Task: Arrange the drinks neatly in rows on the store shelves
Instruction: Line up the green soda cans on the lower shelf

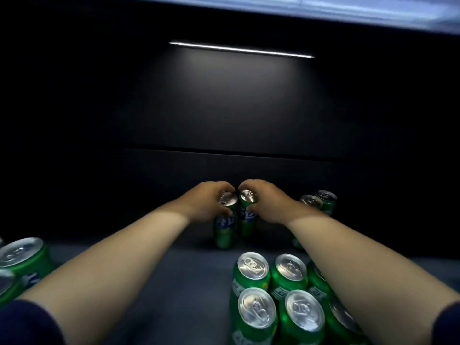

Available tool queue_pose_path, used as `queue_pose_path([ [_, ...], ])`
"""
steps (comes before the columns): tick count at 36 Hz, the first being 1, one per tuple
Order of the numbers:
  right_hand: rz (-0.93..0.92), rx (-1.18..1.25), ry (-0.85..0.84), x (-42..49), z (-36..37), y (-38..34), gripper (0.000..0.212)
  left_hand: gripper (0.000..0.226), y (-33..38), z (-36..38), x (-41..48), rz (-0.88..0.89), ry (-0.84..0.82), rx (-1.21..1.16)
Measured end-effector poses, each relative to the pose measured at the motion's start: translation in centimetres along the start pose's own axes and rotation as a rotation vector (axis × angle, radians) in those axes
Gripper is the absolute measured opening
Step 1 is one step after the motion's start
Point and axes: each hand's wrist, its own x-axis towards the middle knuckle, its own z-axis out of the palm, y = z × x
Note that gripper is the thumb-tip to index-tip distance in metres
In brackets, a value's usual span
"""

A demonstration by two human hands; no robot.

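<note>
Green cans (256,312) cluster on the shelf (161,282) nearer than the right hand (268,202). Farther in, the left hand (206,202) grips one upright can (225,227), the right hand its neighbour (247,220), side by side; two more cans (321,202) stand right of them.

A near-black back wall (224,108) fills most of the frame, with a horizontal seam (224,151) across its middle. A thin white light strip (241,49) glows at upper centre. A blurred pale blue edge (348,11) runs along the top right. Grey-blue shelf floor (174,282) spans the bottom.
</note>
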Motion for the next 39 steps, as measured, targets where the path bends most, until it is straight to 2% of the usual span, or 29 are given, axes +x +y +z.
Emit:
queue_pose_path([
  [9, -0.118, 0.088, -0.135, -4.6, -0.2, -3.8, 0.049, 0.058, 0.7, -3.4, -6.6, -0.178, 0.018, 0.123],
  [15, -0.311, 0.102, -0.119, -7.1, 1.0, -7.6, 0.047, 0.056, 1.0, -6.3, -13.2, -0.179, 0.038, 0.214],
  [27, -0.392, 0.127, -0.206, -9.2, 2.9, -17.2, 0.052, 0.055, -1.0, -12.6, -20.2, -0.200, 0.018, 0.253],
  [39, -0.326, 0.175, -0.185, -9.2, 7.0, -22.1, 0.056, 0.058, -6.9, -15.5, -21.3, -0.112, -0.105, 0.257],
])
